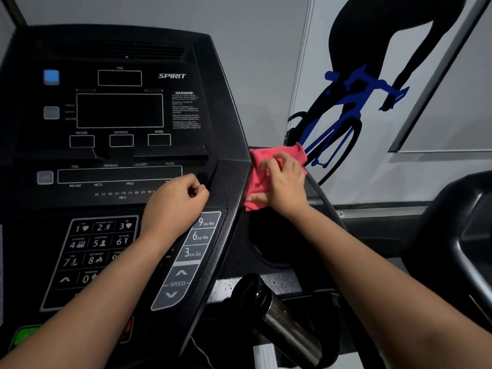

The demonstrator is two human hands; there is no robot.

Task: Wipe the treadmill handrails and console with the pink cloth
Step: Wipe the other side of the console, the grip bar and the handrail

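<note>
From the head view, the right hand (286, 182) presses the crumpled pink cloth (262, 177) against the right edge of the black treadmill console (119, 110), its fingers curled into the fabric and gripping it. The left hand (174, 202) rests on the console face above the grey speed keypad (186, 259), fingers curled closed, holding nothing. A metallic handrail grip (287, 328) lies below.
</note>
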